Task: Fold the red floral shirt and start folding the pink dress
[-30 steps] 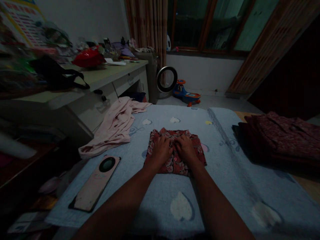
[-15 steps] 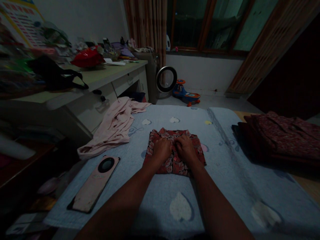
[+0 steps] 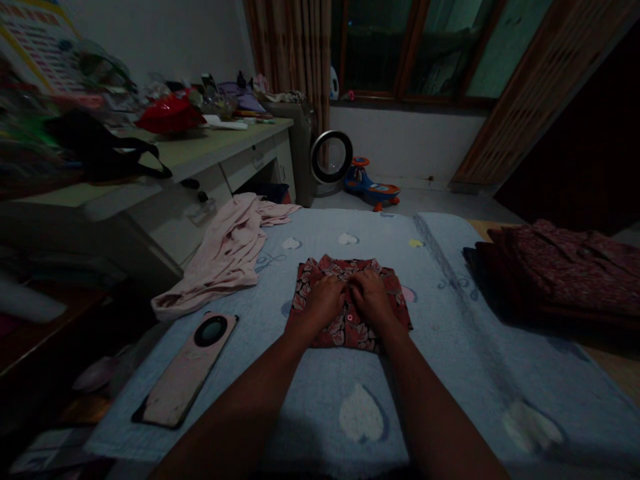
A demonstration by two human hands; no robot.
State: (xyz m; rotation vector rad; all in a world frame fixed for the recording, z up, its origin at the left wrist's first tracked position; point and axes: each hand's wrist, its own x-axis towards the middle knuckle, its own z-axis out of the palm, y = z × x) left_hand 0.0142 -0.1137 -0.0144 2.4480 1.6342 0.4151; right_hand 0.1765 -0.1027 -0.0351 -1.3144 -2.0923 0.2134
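A red floral shirt (image 3: 353,335), folded into a neat rectangle with its collar at the far side, lies on the light blue cover (image 3: 430,373). Both my hands rest on its front, close together, below the collar. The fingers of my left hand (image 3: 327,298) are curled in on the fabric beside the button strip. Opposite it, my right hand (image 3: 370,295) has its fingers bent down and pinched on the same strip. The fingertips are partly hidden by the hands. One pink button shows just below them.
A pink garment (image 3: 225,247) lies crumpled at the left edge, with a phone (image 3: 185,373) nearer me. At the right sits a stack of folded dark red clothes (image 3: 570,273). Beyond are a cluttered desk (image 3: 200,153), an open washer door (image 3: 331,157) and a ride-on toy (image 3: 373,187).
My hands stay almost in place on the shirt, the right fingers shifting slightly at the button strip. The shirt itself looks the same; the view has moved a little.
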